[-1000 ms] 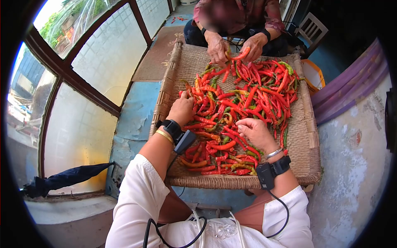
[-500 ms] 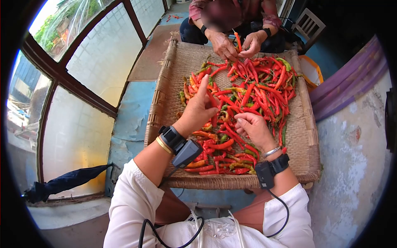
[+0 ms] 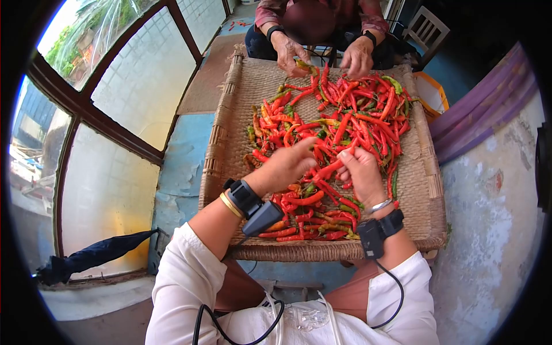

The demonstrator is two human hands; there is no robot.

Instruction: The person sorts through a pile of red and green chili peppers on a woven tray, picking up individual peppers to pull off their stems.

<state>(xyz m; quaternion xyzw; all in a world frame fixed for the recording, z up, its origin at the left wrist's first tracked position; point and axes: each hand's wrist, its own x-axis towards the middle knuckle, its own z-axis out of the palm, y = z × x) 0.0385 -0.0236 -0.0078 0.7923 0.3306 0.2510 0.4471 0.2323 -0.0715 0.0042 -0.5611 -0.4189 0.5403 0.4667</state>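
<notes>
Red chili peppers [image 3: 376, 135], with some green and orange ones among them, lie piled on a woven tray [image 3: 230, 132]. My right hand [image 3: 363, 175] is closed in a pinch on a red pepper [image 3: 329, 171] over the middle of the pile. Just to its left, my left hand [image 3: 290, 164] has its fingers apart near that pepper, with nothing visible in them. Below both hands, more peppers [image 3: 305, 218] cover the near part of the tray.
Across the tray sits a co-worker, whose one hand [image 3: 289, 54] is at a greenish pepper and whose other hand [image 3: 357, 57] is above the pile. A folded umbrella [image 3: 98, 252] lies by the left windows. A chair [image 3: 427, 29] and a purple curtain [image 3: 489, 118] are at the right.
My right hand has moved slightly up with a red pepper now in its pinch. My left hand has lowered and turned rightward. The co-worker's hands have moved apart.
</notes>
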